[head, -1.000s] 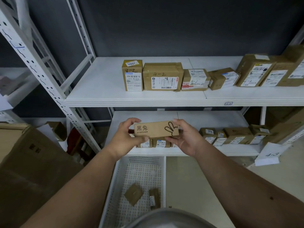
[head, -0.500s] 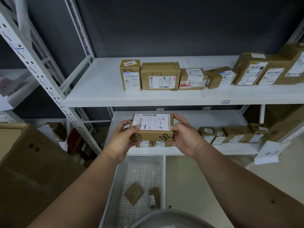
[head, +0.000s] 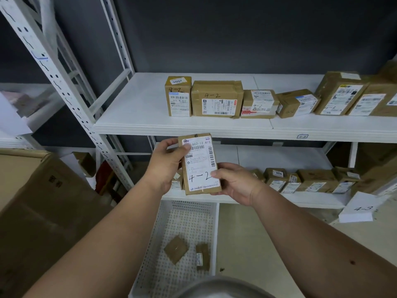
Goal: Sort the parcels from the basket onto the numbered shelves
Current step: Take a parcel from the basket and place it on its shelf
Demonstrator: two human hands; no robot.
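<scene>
Two hands hold one small parcel [head: 200, 164] upright in front of the shelves, its label facing the camera. The left hand [head: 165, 166] pinches the upper left edge, thumb lying over the top of the label; the right hand [head: 234, 183] cups the lower right corner, thumb pressed on the label beside the handwritten "4-2". Neither grip is spread: both are closed on the parcel.

That mark matches the small tag [head: 302, 136] on the front edge of the upper shelf [head: 139, 117], where a row of boxes [head: 217, 98] carries the same number. The lower shelf [head: 300, 198] seems to go with a card marked "4-3" [head: 363, 208], so it is likely the wrong place.

To do the step well, I would lift the parcel to the upper shelf and set it in the bare stretch left of the row, label outward like its neighbours, clearing the shelf's front edge on the way up. One hand should do for something this light. Two parcels [head: 187, 251] remain in the white basket [head: 212, 233] below
</scene>
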